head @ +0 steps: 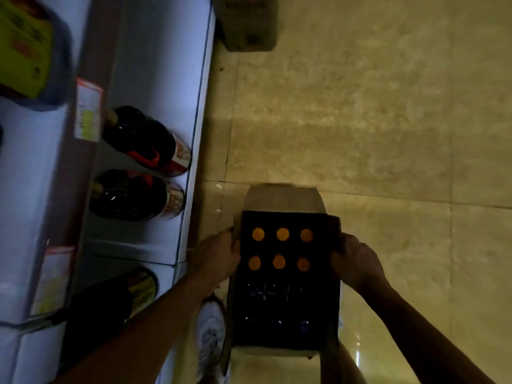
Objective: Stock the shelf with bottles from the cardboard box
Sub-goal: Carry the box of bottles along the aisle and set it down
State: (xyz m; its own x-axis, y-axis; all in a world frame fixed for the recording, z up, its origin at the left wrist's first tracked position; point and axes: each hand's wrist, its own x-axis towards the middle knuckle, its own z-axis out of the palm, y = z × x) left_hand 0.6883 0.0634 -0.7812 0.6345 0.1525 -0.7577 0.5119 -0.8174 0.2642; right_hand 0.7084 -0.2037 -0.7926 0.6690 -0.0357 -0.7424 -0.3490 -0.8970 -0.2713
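Note:
An open cardboard box (285,196) sits low over the tiled floor, right of the shelf. Inside it stand several dark bottles with orange caps (282,234) in its far half; the near half is dark with faint blue glints. My left hand (214,254) grips the box's left wall and my right hand (357,261) grips its right wall. The white shelf (166,65) runs down the left side, with two dark bottles (144,139) standing near its front edge.
A second cardboard box (249,23) stands on the floor by the shelf's far end. Price tags (88,115) hang on the upper shelf rail. Another dark bottle with a yellow label (138,292) stands on the near shelf. My white shoe (210,333) is left of the box.

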